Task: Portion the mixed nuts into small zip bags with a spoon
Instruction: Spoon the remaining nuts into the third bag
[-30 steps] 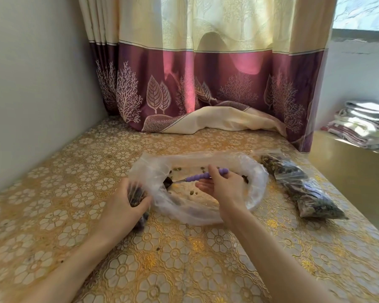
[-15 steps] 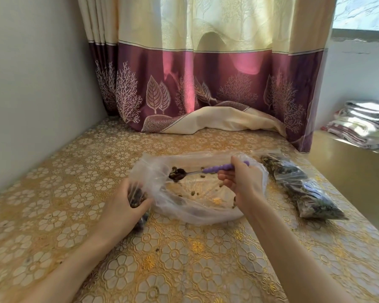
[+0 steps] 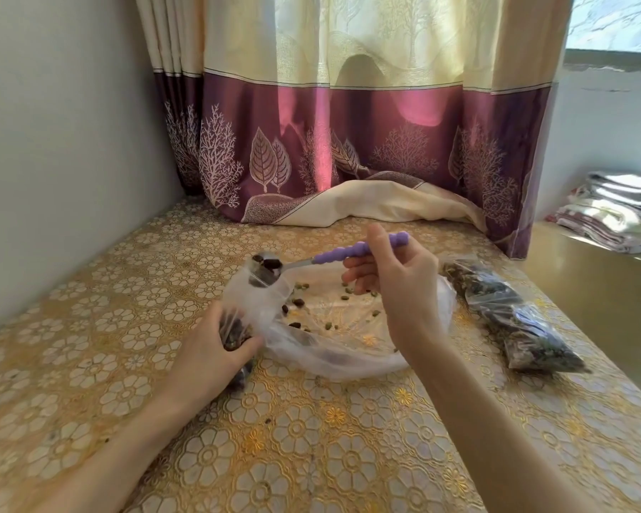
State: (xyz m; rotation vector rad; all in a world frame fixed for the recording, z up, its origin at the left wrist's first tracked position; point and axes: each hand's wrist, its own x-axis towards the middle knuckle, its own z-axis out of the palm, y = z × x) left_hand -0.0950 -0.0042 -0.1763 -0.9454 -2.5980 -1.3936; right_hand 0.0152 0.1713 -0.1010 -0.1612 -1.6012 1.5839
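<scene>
the right hand (image 3: 396, 286) pinches the purple spoon (image 3: 352, 251) level, likely so its few nuts (image 3: 269, 264) don't spill over the big bag (image 3: 334, 349) on the table (image 3: 311, 438). the left hand (image 3: 208, 349) grips a small zip bag (image 3: 234, 333) beside it, ready to fill. filled bags (image 3: 511, 316) lie right. no readable writing.

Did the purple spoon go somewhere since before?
Yes. The spoon has lifted up and away, out of the big plastic bag, its bowl now over the bag's far left rim.
</scene>
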